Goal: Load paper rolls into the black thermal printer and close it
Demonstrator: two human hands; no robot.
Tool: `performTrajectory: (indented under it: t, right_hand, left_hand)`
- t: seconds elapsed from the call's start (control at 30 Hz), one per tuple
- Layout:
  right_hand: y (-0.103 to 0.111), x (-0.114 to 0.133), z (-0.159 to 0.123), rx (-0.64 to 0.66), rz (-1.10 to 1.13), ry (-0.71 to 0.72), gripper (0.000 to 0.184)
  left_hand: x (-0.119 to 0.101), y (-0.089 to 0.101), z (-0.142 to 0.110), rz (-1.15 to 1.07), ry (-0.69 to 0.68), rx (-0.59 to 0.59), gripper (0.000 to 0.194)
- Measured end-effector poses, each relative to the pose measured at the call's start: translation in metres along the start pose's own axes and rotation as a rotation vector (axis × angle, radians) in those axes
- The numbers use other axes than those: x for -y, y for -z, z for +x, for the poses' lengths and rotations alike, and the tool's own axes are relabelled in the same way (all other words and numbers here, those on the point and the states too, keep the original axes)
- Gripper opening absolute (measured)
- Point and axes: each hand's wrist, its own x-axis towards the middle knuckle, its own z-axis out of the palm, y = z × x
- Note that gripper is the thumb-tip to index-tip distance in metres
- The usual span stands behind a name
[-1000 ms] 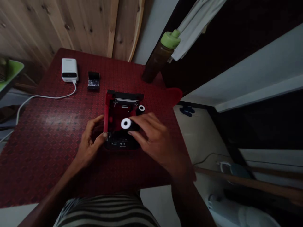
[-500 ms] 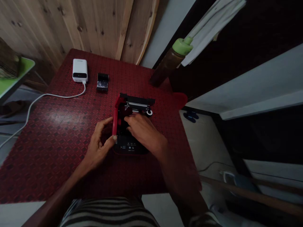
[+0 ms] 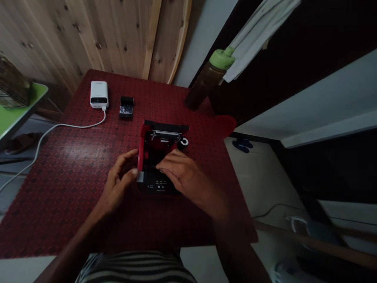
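A small red-and-black printer (image 3: 159,182) stands on the table with its lid (image 3: 166,127) raised and its inner bay exposed. My left hand (image 3: 119,179) steadies it from the left, thumb at the front corner and curved fingers against the red side. Over the bay's front edge, my right hand (image 3: 184,171) has its fingers pressed together. Whatever is between those fingertips, if anything, is hidden. Behind the right hand, beside the lid, sits a small roll (image 3: 184,143) with a white ring-shaped end.
On the red patterned table (image 3: 79,177), a white power bank (image 3: 99,94) with a white cable stands at the back left. Near it lies a small black object (image 3: 126,107). A brown bottle (image 3: 206,80) with a green cap stands back right, close to a red rounded object (image 3: 225,126).
My right hand has drawn back from deep in the bay toward its front edge, uncovering the inside. My left hand stays at the printer's left side. The view has shifted slightly.
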Motion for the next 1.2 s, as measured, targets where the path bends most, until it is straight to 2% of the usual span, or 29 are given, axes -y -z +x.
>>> performTrajectory:
  t: [0.13, 0.23, 0.33, 0.43, 0.53, 0.6, 0.73, 0.83, 0.9, 1.0, 1.1, 1.2]
  right_hand:
    - [-0.004, -0.003, -0.003, -0.06, -0.005, 0.004, 0.027]
    - [-0.002, -0.005, 0.0, 0.013, 0.009, 0.024, 0.032]
    - [0.001, -0.004, 0.01, 0.116, -0.04, 0.011, 0.029]
    - [0.002, -0.002, 0.018, 0.121, -0.112, 0.012, 0.027]
    - [0.002, 0.001, 0.015, 0.046, -0.157, 0.055, 0.023]
    - [0.0, 0.004, 0.005, -0.078, -0.167, 0.081, 0.02]
    - [-0.015, 0.008, -0.023, -0.371, -0.19, 0.104, 0.024]
    - [-0.03, 0.012, -0.039, -0.509, -0.226, 0.116, 0.022]
    - [-0.038, 0.013, -0.044, -0.584, -0.242, 0.118, 0.019]
    - [-0.045, 0.015, -0.046, -0.662, -0.267, 0.116, 0.017]
    - [-0.047, 0.015, -0.045, -0.71, -0.321, 0.089, 0.016]
    - [-0.048, 0.014, -0.046, -0.696, -0.318, 0.063, 0.017]
  left_hand:
    - [-0.003, 0.006, 0.011, -0.024, -0.037, -0.106, 0.054]
    - [-0.014, 0.006, 0.027, 0.032, -0.092, -0.158, 0.05]
    - [-0.03, -0.002, 0.049, 0.095, -0.217, -0.177, 0.047]
    - [-0.043, -0.014, 0.071, 0.131, -0.326, -0.164, 0.042]
    - [-0.052, -0.024, 0.086, 0.146, -0.369, -0.181, 0.034]
    - [-0.055, -0.028, 0.09, 0.135, -0.361, -0.195, 0.033]
    - [-0.056, -0.029, 0.079, 0.089, -0.294, -0.183, 0.027]
    - [-0.05, -0.027, 0.06, 0.054, -0.212, -0.17, 0.022]
    - [-0.043, -0.025, 0.045, 0.024, -0.135, -0.173, 0.037]
    - [-0.029, -0.024, 0.026, 0.015, -0.016, -0.167, 0.061]
    - [-0.019, -0.024, 0.013, -0.034, 0.066, -0.155, 0.068]
    - [-0.016, -0.025, 0.008, -0.111, 0.124, -0.123, 0.072]
